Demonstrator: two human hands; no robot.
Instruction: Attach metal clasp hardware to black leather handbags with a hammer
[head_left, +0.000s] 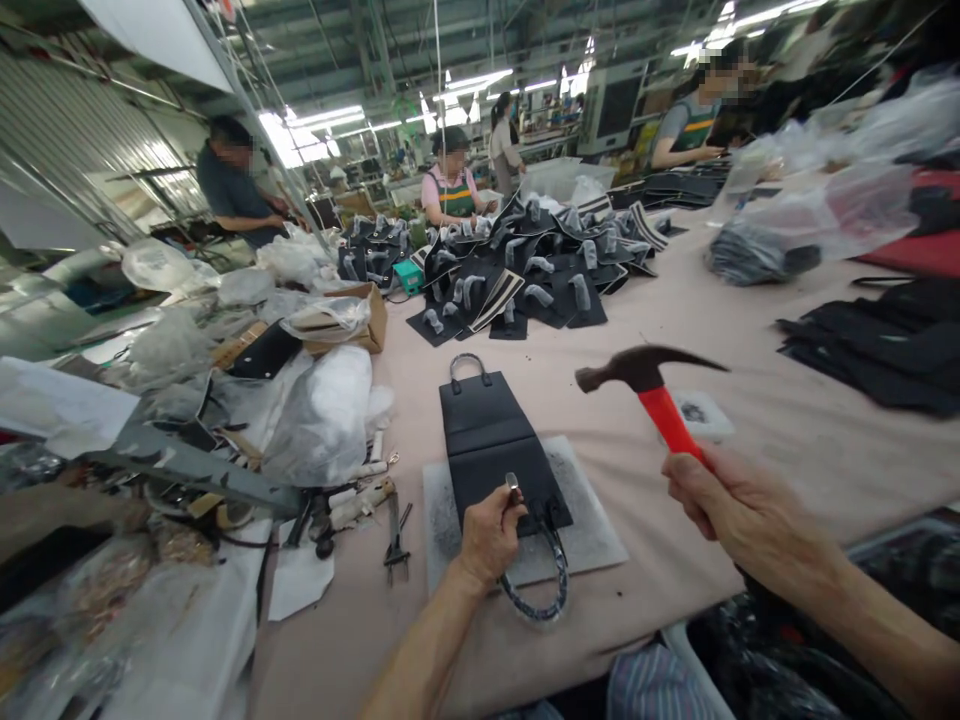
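Your right hand [750, 512] closes firmly around a red-handled steel claw hammer [660, 398], raised; your left hand [489, 535] pinches a small silver metal fitting [511, 481] above a black leather handbag [487, 450].

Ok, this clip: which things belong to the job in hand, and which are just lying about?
Job in hand:
left hand pinching a small metal fitting; right hand holding a red-handled claw hammer; black leather handbag on a grey slab.

Lying about:
pliers; plastic-wrapped bundle; cardboard box; stacked black bag panels.
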